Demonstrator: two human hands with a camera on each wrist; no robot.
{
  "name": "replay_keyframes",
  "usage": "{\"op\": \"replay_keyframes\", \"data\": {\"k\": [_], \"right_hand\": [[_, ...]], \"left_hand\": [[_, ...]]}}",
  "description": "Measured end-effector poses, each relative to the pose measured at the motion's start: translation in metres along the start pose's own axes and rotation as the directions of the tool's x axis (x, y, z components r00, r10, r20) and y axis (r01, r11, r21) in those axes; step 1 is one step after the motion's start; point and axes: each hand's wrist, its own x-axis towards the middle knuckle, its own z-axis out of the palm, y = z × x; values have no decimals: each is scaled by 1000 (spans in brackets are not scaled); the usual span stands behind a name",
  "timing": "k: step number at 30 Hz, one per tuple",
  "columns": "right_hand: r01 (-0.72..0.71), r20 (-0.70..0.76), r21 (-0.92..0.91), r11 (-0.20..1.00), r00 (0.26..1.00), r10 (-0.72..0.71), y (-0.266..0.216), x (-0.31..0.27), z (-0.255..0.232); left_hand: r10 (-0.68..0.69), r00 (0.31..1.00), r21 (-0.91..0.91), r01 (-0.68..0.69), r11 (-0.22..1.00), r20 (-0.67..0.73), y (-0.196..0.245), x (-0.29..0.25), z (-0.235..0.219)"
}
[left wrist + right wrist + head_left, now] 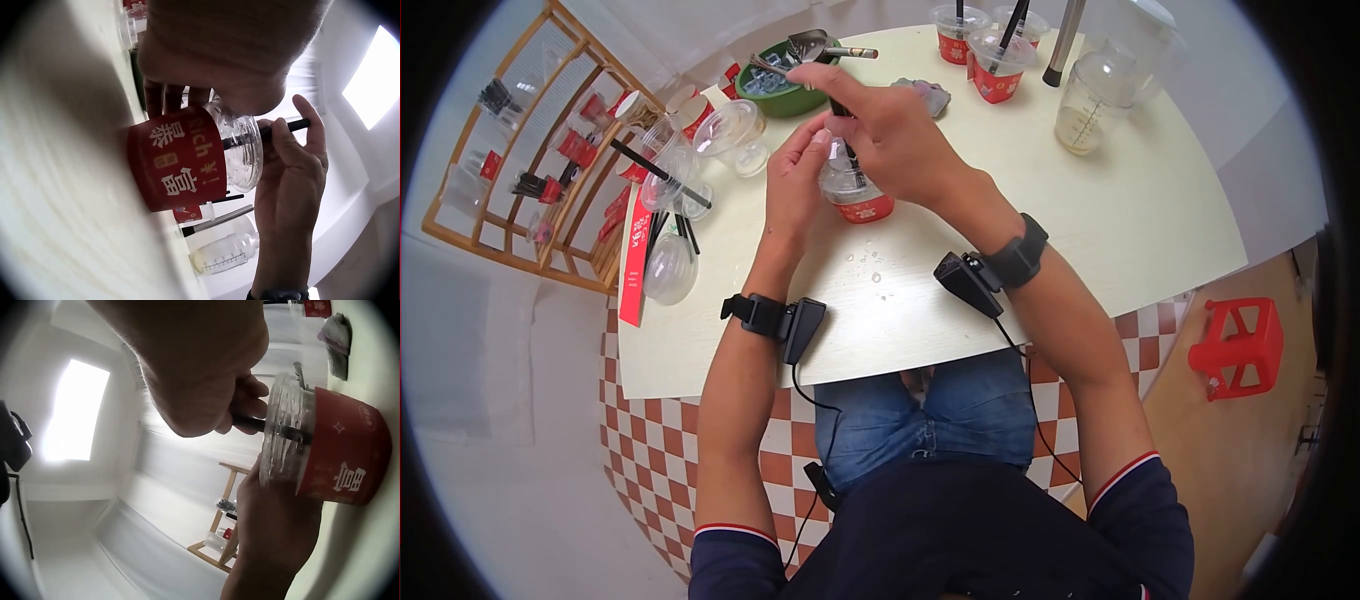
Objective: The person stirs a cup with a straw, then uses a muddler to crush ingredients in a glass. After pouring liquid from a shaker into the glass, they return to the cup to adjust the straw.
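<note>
A clear lidded plastic cup with a red printed wrapper stands on the table in front of the person. In the head view, the left hand is at the cup's left side; its fingers go round the cup's far side in the left wrist view. A black straw passes through the domed lid into the cup. The right hand pinches the straw's upper end above the lid, thumb and forefinger showing in the left wrist view. Clear lumps show inside the cup under the lid.
Behind the cup sits a green bowl of ice with metal utensils, beside a crumpled cloth. Finished-looking cups and a measuring jug stand back right. Clear lids, straws and a wooden rack are at left. Water drops lie in front.
</note>
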Motion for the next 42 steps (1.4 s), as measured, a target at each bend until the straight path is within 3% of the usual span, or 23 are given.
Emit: {"op": "replay_keyframes", "data": {"k": [3, 6, 9, 12, 15, 18, 21, 25, 28, 37, 40, 42], "right_hand": [[161, -16, -106, 981, 986, -164, 0, -3, 12], [193, 40, -217, 957, 981, -189, -15, -6, 10], [242, -144, -138, 960, 954, -261, -6, -4, 14], [78, -245, 121, 990, 968, -46, -16, 0, 0], [-87, -194, 232, 969, 972, 134, -17, 1, -9], [-107, -188, 238, 965, 970, 154, -7, 0, -4], [-122, -135, 158, 980, 980, 144, -13, 1, -6], [89, -134, 45, 995, 988, -82, -6, 4, 4], [110, -62, -68, 992, 992, -114, -10, -3, 13], [228, -119, -96, 969, 964, -239, -11, 0, 6], [205, -84, -64, 977, 974, -210, -9, 2, 5], [126, 28, -69, 990, 992, -124, -4, 2, 6]], "left_hand": [[-45, 999, 32, 45, 998, -8, 6, -4, 0], [-49, 999, 45, 50, 998, -19, 5, -4, -2], [19, 999, -17, -19, 1000, -28, 5, -4, 4], [29, 999, -14, -29, 999, -13, 8, -3, 4], [2, 1000, 43, -1, 999, -7, 13, -5, 4], [-12, 1000, 30, 12, 999, -11, 11, -3, 5], [-2, 1000, 16, 2, 1000, -11, 4, 0, 1], [-6, 1000, 8, 6, 1000, -15, 0, 0, -1], [-24, 1000, 15, 24, 1000, -16, 7, -4, 3], [-45, 999, 35, 46, 998, -25, 9, -4, 2], [-26, 1000, 11, 26, 1000, -11, 5, -3, 1], [-17, 1000, 4, 17, 1000, 6, 3, -3, 0]]}}
